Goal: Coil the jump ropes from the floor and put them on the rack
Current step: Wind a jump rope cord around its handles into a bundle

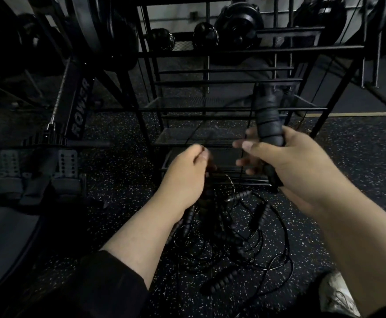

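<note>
Right hand [288, 161] closed around a pair of black ribbed handles [268, 118], held upright at mid-height before the rack [233, 51], with thin cord already wound crosswise round them. Left hand [187, 173] curled, fingertips apparently pinching a strand of that same cord [242, 157] just left of the handles; pinch itself blurred, so contact judged probable, not confirmed. Step in hand judged as wrapping the free cord round the bundle, roughly midway on this rope. Advisable: keep steady tension from the left, lay turns side by side rather than stacked, rotate the bundle instead of swinging the strand, and tuck the tail under the last turn before release. Remaining jump ropes [231, 228] lying tangled on the speckled floor [123, 198] directly beneath both hands, several handles crossed and cords looped over one another; risk noted of the working strand dragging a neighbour up with it, so lift clear and shake loose before tightening. Rack bars close ahead: lowest shelf edge [215, 175] just beyond the knuckles, upper rails overhead, angled leg [325, 115] near the right wrist. Rowing machine [77, 106] and its footplates standing to the left, a shoe [338, 294] at lower right. Open room judged best straight back toward the body and upward through the shelf gap; sideways swing limited on both flanks.
</note>
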The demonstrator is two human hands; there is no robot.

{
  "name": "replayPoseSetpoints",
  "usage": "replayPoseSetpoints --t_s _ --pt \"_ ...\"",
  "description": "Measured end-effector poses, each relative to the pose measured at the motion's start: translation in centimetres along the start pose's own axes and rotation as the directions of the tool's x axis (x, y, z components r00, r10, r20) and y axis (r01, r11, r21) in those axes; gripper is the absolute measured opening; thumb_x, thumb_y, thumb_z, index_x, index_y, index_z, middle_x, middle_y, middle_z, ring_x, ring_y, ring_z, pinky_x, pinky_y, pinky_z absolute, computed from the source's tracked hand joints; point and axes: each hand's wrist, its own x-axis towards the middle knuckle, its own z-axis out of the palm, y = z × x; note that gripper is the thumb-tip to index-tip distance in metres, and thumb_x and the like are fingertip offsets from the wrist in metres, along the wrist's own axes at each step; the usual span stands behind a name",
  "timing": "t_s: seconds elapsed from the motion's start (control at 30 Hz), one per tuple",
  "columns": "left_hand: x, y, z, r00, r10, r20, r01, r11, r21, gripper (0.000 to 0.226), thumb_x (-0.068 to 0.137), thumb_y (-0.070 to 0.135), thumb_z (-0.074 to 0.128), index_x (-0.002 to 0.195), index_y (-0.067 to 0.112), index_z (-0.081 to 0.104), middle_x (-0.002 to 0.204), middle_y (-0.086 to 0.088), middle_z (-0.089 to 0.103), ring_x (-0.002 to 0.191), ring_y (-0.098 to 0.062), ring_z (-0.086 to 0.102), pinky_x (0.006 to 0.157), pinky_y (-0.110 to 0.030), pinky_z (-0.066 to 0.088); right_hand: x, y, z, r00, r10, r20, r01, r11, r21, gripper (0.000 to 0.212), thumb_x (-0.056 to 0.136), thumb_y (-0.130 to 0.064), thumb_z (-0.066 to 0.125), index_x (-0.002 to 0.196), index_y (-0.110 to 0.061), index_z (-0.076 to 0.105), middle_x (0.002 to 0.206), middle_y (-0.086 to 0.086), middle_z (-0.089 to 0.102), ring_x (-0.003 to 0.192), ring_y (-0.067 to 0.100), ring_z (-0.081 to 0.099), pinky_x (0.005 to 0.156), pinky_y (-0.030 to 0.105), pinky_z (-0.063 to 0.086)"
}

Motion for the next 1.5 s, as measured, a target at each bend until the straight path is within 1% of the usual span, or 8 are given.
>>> replayPoseSetpoints --t_s 0.13,0.3,0.53,0.83,0.97,1.13,1.27,1.5 --pt "0.5 0.1 -0.5 0.979 -0.194 -0.069 0.144 0.882 -0.448 0.029 0.111 0.031 0.038 0.095 0.026 0.063 0.082 0.001 0.075 0.082 -0.024 0.070 0.079 -0.044 0.057 0.4 1.8 -0.2 0.995 0.096 -0.025 -0.099 0.943 -0.317 0.021 0.089 -0.031 0.077 0.108 -0.024 0.070 0.103 0.001 0.077 0.100 0.022 0.072 0.084 0.031 0.055" --pt "0.8 0.6 -1.1 0.920 -0.380 -0.094 0.196 0.655 -0.729 0.027 0.111 0.028 0.040 0.103 0.021 0.065 0.070 -0.002 0.064 0.051 -0.014 0.057 0.052 -0.029 0.051 0.1 2.6 0.9 0.984 0.172 0.050 -0.129 0.875 -0.467 0.024 0.089 -0.044 0.074 0.104 -0.026 0.068 0.097 0.000 0.076 0.096 0.019 0.069 0.093 0.042 0.054" --pt "1.0 0.6 -2.8 0.801 -0.598 -0.039 0.222 0.357 -0.908 0.019 0.107 0.027 0.049 0.106 0.017 0.066 0.067 -0.003 0.061 0.046 -0.015 0.054 0.049 -0.026 0.050 0.1 2.9 1.7 0.971 0.220 0.091 -0.130 0.810 -0.573 0.020 0.092 -0.035 0.073 0.097 -0.018 0.064 0.074 0.002 0.070 0.064 0.021 0.064 0.060 0.039 0.049" --pt "0.4 1.1 -1.4 0.849 -0.529 0.001 0.275 0.440 -0.854 0.012 0.104 0.021 0.057 0.112 0.014 0.064 0.099 -0.006 0.072 0.088 -0.022 0.071 0.083 -0.040 0.061 -0.9 2.5 3.4 0.936 0.263 0.233 -0.218 0.955 -0.203 0.022 0.097 -0.033 0.066 0.116 -0.022 0.070 0.104 0.011 0.079 0.098 0.031 0.076 0.097 0.055 0.057" --pt "0.3 1.1 -0.9 0.857 -0.515 -0.012 0.271 0.471 -0.839 0.013 0.104 0.026 0.059 0.113 0.019 0.066 0.113 -0.006 0.072 0.108 -0.024 0.070 0.095 -0.044 0.058 -1.6 2.7 4.6 0.890 0.324 0.320 -0.295 0.946 -0.138 0.026 0.099 -0.032 0.063 0.121 -0.017 0.064 0.101 0.030 0.073 0.082 0.043 0.070 0.085 0.061 0.057" --pt "0.0 1.8 -1.4 0.856 -0.498 0.138 0.337 0.337 -0.879 0.033 0.101 0.042 0.060 0.118 0.015 0.067 0.112 -0.011 0.075 0.096 -0.028 0.074 0.081 -0.042 0.062 -1.8 2.3 4.6 0.896 0.307 0.320 -0.327 0.945 0.008 0.029 0.099 -0.035 0.061 0.117 -0.014 0.067 0.091 0.020 0.073 0.066 0.033 0.066 0.057 0.037 0.059" --pt "-0.8 2.7 -1.6 0.869 -0.364 0.336 0.452 0.303 -0.839 0.060 0.097 0.059 0.053 0.129 0.009 0.064 0.111 -0.012 0.077 0.102 -0.027 0.075 0.085 -0.043 0.062 -1.9 1.7 4.3 0.864 0.335 0.376 -0.393 0.915 0.089 0.038 0.097 -0.042 0.059 0.119 -0.012 0.067 0.093 0.024 0.072 0.063 0.033 0.065 0.058 0.037 0.058" --pt "-1.3 3.3 -1.2 0.900 -0.362 0.242 0.385 0.399 -0.832 0.054 0.100 0.051 0.053 0.117 0.002 0.067 0.106 -0.012 0.078 0.100 -0.023 0.076 0.090 -0.042 0.059 -2.0 1.5 3.9 0.814 0.380 0.440 -0.459 0.884 0.085 0.046 0.097 -0.047 0.057 0.120 -0.008 0.063 0.092 0.024 0.070 0.065 0.035 0.066 0.060 0.040 0.060"
